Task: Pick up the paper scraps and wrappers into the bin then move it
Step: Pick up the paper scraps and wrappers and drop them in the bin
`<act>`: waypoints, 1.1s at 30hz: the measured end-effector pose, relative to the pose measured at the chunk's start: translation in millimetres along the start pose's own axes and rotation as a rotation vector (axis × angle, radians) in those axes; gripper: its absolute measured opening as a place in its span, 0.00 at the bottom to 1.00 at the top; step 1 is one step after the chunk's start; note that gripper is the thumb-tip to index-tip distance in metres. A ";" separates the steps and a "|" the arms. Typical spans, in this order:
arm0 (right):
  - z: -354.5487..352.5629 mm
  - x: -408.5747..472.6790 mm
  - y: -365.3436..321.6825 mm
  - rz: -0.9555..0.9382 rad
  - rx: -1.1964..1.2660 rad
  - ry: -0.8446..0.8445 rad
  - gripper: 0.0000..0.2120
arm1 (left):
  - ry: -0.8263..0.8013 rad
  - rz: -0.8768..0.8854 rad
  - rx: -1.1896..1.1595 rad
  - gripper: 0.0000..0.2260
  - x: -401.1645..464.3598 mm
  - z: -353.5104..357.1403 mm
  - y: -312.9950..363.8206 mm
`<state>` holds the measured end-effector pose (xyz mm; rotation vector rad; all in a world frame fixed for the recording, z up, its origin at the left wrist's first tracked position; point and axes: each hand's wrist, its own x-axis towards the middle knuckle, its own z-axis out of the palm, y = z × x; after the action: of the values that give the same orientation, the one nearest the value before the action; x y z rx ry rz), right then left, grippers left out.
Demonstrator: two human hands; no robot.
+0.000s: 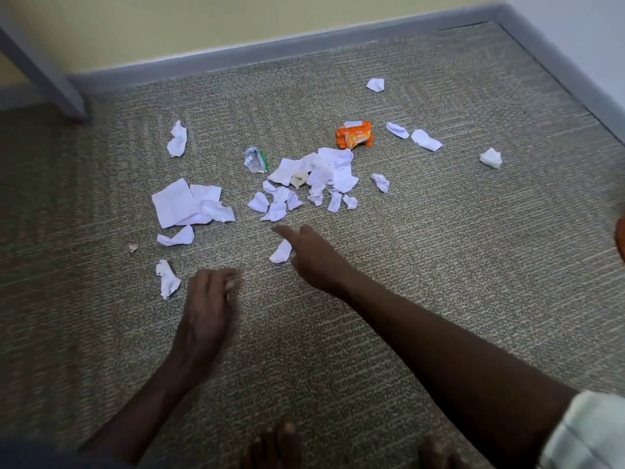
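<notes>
Several white paper scraps lie scattered on the carpet, with the biggest heap (318, 177) in the middle and flat sheets (184, 204) to the left. An orange wrapper (354, 134) sits behind the heap, and a silver and green wrapper (256, 160) lies left of it. My right hand (313, 257) hovers low with one finger stretched out to the left, just beside a small scrap (280, 252), and holds nothing. My left hand (208, 299) hangs above the carpet with loosely bent fingers, empty, right of a crumpled scrap (167, 278). No bin is recognisable.
A grey skirting board (270, 52) runs along the yellow wall behind and down the right side. A grey post (44, 72) stands at the far left. An orange object (620, 238) is cut off at the right edge. My bare toes (274, 445) show at the bottom.
</notes>
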<state>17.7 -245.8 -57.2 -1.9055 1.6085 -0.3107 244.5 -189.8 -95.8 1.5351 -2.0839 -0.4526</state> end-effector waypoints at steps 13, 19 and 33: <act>17.4 5.4 13.0 -0.063 -0.083 0.012 0.10 | -0.187 -0.069 0.117 0.18 -2.2 4.6 -19.5; 18.1 -4.3 18.9 -0.024 -0.035 0.014 0.09 | 0.062 -0.429 -0.094 0.10 15.1 -20.5 -7.4; 4.0 -18.7 7.1 0.313 0.580 0.067 0.08 | 0.113 -0.653 -0.005 0.09 28.2 -26.5 -28.0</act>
<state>9.9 -227.3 -60.6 -1.2032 1.6069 -0.6311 275.2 -224.3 -83.8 2.1690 -1.4572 -0.5765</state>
